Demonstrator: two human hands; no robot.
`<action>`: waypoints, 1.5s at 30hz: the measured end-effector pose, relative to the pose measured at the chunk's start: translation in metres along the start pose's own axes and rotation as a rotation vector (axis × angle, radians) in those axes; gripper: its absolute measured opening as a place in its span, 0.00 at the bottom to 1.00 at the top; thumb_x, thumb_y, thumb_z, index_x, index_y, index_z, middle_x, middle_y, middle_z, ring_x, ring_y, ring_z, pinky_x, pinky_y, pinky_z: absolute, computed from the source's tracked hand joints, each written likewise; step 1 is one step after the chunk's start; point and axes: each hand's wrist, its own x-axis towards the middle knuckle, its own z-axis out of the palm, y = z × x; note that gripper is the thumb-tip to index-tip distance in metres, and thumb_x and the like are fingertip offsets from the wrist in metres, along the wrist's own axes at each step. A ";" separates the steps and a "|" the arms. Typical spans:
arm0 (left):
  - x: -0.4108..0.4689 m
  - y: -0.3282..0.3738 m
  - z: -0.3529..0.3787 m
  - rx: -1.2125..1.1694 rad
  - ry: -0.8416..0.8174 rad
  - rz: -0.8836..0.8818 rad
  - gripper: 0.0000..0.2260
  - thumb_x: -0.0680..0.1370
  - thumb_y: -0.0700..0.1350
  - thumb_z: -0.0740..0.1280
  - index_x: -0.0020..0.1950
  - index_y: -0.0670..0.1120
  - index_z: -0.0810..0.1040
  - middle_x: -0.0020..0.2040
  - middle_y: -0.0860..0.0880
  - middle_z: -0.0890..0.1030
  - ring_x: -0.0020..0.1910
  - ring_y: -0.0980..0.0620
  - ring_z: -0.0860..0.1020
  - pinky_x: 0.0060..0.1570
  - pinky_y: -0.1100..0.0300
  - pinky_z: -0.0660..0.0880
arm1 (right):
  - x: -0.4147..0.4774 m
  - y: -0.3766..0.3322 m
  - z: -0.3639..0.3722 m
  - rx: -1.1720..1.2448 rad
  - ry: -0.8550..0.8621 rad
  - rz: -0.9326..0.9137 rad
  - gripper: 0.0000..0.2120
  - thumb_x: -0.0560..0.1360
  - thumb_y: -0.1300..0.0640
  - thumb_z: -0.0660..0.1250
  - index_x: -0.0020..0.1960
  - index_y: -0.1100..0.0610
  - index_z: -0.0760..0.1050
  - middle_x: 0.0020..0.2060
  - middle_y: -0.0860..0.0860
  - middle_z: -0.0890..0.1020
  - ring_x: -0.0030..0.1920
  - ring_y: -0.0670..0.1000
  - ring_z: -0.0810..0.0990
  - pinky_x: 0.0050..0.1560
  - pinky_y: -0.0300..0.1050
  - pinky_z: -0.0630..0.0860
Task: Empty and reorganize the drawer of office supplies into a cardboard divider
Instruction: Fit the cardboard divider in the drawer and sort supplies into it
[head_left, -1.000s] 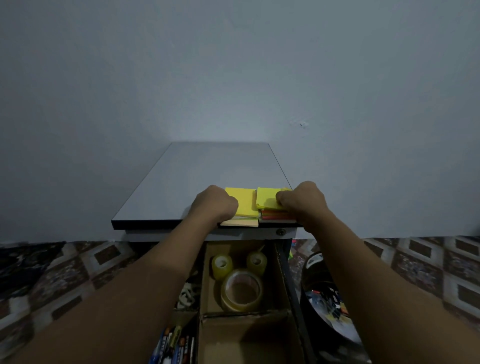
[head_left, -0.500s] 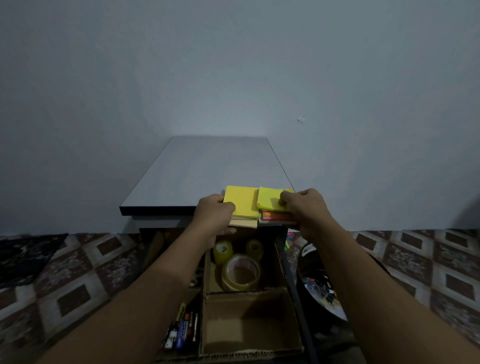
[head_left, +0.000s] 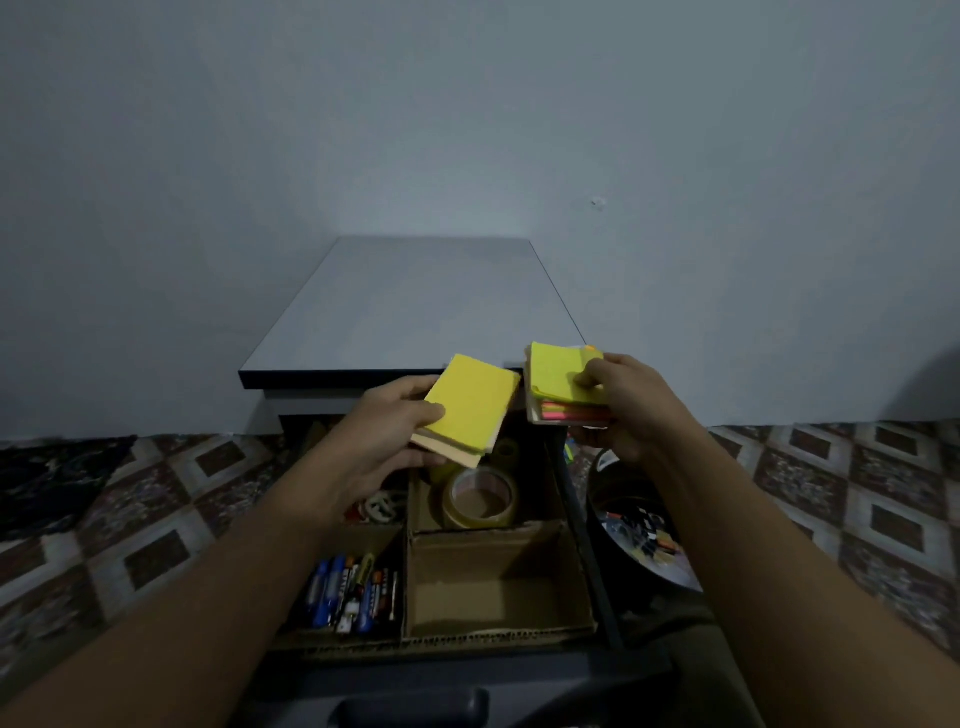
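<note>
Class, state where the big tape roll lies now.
Head view, centre: the big tape roll lies in the cardboard divider, far right compartment, just below the left hand.

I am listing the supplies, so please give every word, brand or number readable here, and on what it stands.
No text is readable.
Markers in the cardboard divider: label print too blurred to read.
Yellow pad in the left hand and coloured pad stack in the right hand: no writing visible.

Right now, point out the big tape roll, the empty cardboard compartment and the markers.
big tape roll (head_left: 480, 521), head view, front wall.
empty cardboard compartment (head_left: 493, 587), head view, bare floor.
markers (head_left: 330, 592), head view, blue barrel.
</note>
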 end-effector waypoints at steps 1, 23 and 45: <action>-0.005 -0.004 -0.004 0.031 -0.050 0.000 0.15 0.82 0.37 0.62 0.68 0.49 0.76 0.54 0.43 0.83 0.48 0.44 0.82 0.40 0.52 0.79 | -0.001 0.001 -0.003 0.009 -0.012 -0.008 0.14 0.77 0.64 0.61 0.61 0.56 0.73 0.45 0.56 0.74 0.39 0.58 0.75 0.34 0.49 0.74; -0.022 -0.046 0.021 0.877 -0.656 0.014 0.20 0.81 0.39 0.62 0.71 0.56 0.74 0.68 0.51 0.75 0.62 0.50 0.76 0.58 0.46 0.79 | -0.009 0.027 -0.011 -0.060 -0.144 -0.016 0.18 0.78 0.63 0.62 0.66 0.52 0.73 0.54 0.56 0.76 0.49 0.59 0.78 0.37 0.50 0.76; -0.043 -0.062 0.061 1.419 -0.721 -0.255 0.39 0.79 0.35 0.61 0.80 0.60 0.42 0.59 0.40 0.78 0.53 0.43 0.78 0.46 0.53 0.74 | -0.019 0.041 -0.011 -0.114 -0.203 -0.015 0.19 0.77 0.63 0.64 0.65 0.51 0.73 0.58 0.59 0.75 0.51 0.60 0.77 0.31 0.45 0.77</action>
